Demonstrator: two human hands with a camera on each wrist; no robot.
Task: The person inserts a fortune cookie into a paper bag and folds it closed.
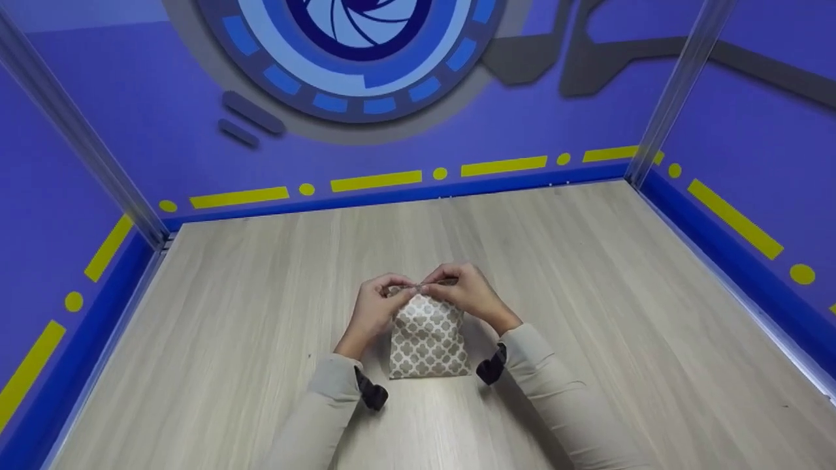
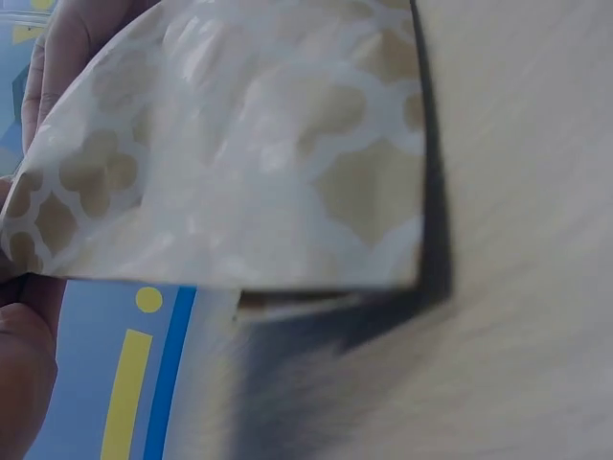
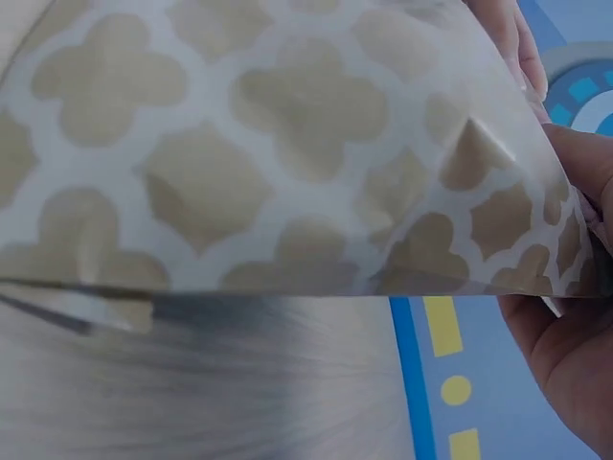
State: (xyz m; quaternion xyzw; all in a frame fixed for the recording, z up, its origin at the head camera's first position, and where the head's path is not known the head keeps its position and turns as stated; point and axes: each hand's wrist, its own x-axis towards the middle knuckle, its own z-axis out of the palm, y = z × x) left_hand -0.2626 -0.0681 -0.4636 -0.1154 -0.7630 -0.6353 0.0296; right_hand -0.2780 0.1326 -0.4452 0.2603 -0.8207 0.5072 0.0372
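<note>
A pouch-like bag (image 1: 430,343) with a white and beige quatrefoil pattern stands on the table in front of the person, its bottom edge toward the body. At the bag's gathered top, the left hand (image 1: 375,310) pinches the material between thumb and fingers. Close beside it the right hand (image 1: 473,294) pinches the same top edge, so the fingertips of both hands nearly meet. The left wrist view shows the smooth, slightly shiny side of the bag (image 2: 278,144). In the right wrist view the bag (image 3: 287,163) has creases near the gripped end. Its contents are hidden.
A light wood-grain table (image 1: 261,313) lies under the hands. Blue-purple panels with yellow marks (image 1: 375,181) enclose it at the back and both sides, with metal posts (image 1: 673,98) at the corners. Black straps (image 1: 372,391) hang at the wrists.
</note>
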